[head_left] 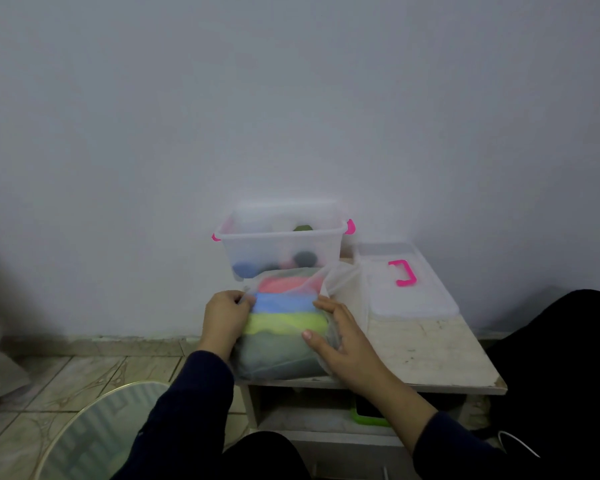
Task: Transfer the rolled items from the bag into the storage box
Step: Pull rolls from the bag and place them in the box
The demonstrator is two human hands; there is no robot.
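A translucent mesh bag (pixel 343 289) lies on the small table (pixel 430 348), holding rolled cloths: pink (pixel 281 284), blue (pixel 284 303), yellow (pixel 284 323) and grey-green (pixel 278 355). My left hand (pixel 224 318) pinches the bag's left edge by its opening. My right hand (pixel 340 337) rests on the bag's right side with fingers spread. Behind the bag stands the clear storage box (pixel 281 244) with pink latches, with several dark and blue rolls inside.
The box's clear lid (pixel 409 289) with a pink handle lies on the table to the right. A round glass tabletop (pixel 94 434) is at lower left over a tiled floor. A green object (pixel 368 419) sits on the shelf under the table. Dark fabric fills the right edge.
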